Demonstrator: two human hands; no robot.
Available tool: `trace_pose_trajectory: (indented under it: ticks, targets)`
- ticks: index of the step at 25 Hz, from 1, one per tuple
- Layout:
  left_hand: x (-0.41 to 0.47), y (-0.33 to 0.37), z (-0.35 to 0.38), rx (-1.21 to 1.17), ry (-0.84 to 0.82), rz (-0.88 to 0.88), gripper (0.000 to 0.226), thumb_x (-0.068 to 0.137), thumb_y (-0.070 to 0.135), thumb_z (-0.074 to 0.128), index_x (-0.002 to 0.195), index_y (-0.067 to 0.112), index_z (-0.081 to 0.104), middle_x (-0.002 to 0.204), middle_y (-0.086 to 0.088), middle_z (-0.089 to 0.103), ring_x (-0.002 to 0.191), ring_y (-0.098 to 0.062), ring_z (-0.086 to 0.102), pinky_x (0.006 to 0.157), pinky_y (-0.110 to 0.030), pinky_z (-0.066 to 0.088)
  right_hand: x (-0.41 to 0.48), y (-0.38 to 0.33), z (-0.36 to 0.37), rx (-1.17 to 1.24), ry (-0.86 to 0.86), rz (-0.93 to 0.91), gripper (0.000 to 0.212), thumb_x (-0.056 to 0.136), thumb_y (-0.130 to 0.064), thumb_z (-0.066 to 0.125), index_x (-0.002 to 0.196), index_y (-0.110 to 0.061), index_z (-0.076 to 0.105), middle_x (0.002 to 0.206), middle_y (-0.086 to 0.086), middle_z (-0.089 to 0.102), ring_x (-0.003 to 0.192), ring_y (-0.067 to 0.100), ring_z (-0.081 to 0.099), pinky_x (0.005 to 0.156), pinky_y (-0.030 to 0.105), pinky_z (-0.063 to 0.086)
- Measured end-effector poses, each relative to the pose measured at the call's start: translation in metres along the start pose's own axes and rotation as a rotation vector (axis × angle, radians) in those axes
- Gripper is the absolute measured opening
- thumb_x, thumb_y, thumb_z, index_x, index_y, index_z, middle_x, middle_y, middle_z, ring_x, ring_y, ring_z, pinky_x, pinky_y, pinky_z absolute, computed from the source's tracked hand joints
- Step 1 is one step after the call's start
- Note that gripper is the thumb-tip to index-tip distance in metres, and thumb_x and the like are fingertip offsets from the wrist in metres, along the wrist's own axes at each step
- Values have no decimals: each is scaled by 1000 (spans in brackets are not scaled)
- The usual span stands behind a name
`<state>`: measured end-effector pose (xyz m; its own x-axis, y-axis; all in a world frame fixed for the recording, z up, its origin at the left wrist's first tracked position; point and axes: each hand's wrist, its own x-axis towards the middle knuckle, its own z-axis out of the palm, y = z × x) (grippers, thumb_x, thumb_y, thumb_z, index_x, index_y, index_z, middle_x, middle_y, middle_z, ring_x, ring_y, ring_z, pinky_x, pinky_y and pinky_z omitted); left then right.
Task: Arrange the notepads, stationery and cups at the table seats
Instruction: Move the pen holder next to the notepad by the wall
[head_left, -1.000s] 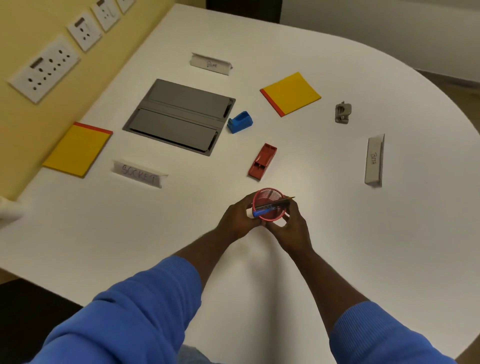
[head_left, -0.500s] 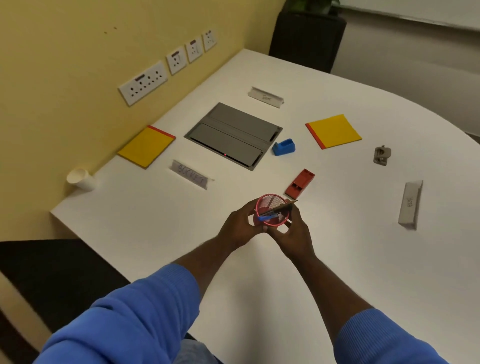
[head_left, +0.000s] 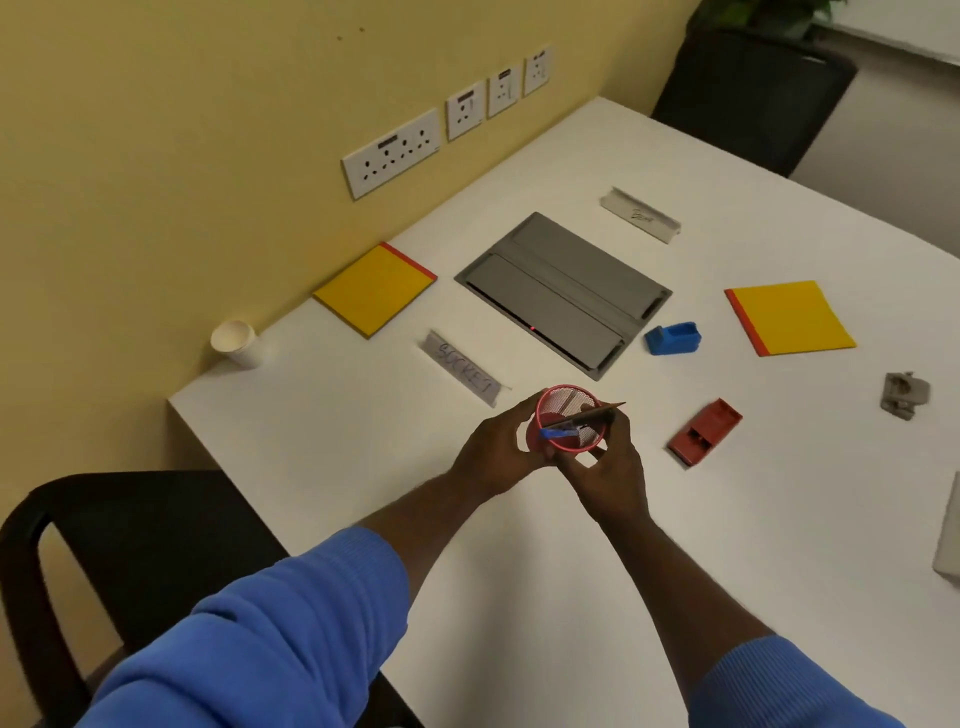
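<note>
Both grips close round the red mesh cup (head_left: 569, 415): left hand (head_left: 496, 460) on its left wall, right hand (head_left: 610, 470) on its right, likely steadying the loose stationery inside. It sits tilted over the near-middle surface (head_left: 337, 447), beside a name card (head_left: 465, 366), probably bound for that seat.

The left hand (head_left: 498, 457) and right hand (head_left: 613, 467) have carried the red mesh cup (head_left: 563, 402) leftward, from in front of the red stapler (head_left: 704, 431) to near the "SOCKET" name card (head_left: 464, 366). The view has swung left, bringing the paper cup (head_left: 235, 343) and black chair (head_left: 130, 530) into view.
</note>
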<state>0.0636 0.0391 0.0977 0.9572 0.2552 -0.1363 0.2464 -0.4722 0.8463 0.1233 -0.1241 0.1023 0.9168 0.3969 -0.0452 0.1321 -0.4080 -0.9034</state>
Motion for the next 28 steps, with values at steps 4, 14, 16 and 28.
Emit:
trace_pose_trajectory:
  ticks: [4, 14, 16, 28]
  targets:
    - [26, -29, -38, 3, 6, -46, 91, 82, 41, 81, 156, 40, 28, 152, 4, 52, 144, -24, 44, 114, -51, 42, 41, -18, 44, 11, -16, -20, 86, 71, -43, 90, 141, -26, 42, 128, -17, 59, 110, -7, 60, 91, 16, 53]
    - [78, -147, -117, 475, 189, -91, 93, 95, 72, 35, 163, 18, 1, 171, -2, -1, 156, -17, -9, 129, -44, 3, 152, -54, 136, 9, -87, -24, 92, 75, -38, 88, 148, -24, 34, 148, 1, 52, 132, 17, 51, 105, 39, 51]
    - [90, -177, -124, 553, 240, -153, 87, 99, 68, 26, 163, 14, 3, 170, -5, -2, 156, -19, -12, 128, -44, 0, 177, -54, 150, 17, -82, -19, 91, 76, -34, 88, 148, -24, 34, 149, 3, 51, 134, 22, 51, 106, 40, 50]
    - [144, -272, -117, 642, 219, -197, 68, 106, 42, 30, 161, 7, 13, 170, -10, 9, 158, -26, 1, 126, -49, 16, 318, -45, 238, 12, -103, -82, 85, 79, -36, 85, 146, -22, 35, 143, -3, 52, 126, 10, 51, 101, 24, 47]
